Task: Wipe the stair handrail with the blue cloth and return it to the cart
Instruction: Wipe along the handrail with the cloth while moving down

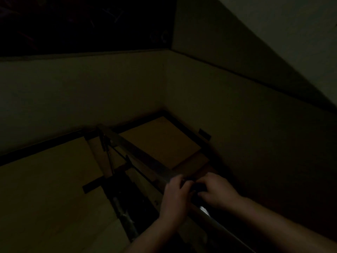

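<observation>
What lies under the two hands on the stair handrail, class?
A dark cloth, gripped by the left hand and right hand, lies on the handrail. The rail beneath it is covered, and the light is too dim to tell the cloth's colour.

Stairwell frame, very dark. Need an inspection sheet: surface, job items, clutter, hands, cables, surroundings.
surface: handrail slopes down toward a tan landing; bright glint on it just below the hands.
job's things: dark cloth bunched on the rail between the hands, colour unreadable in this light; cart not in view.
clutter: nothing seen.
grippers: left hand and right hand both on the rail, fingers curled onto the cloth.
cables: nothing seen; the thin dark bars under the rail look like railing parts.
surroundings: plain walls meet in a corner, with dark trim along the floor; frame dim and blurred.
</observation>
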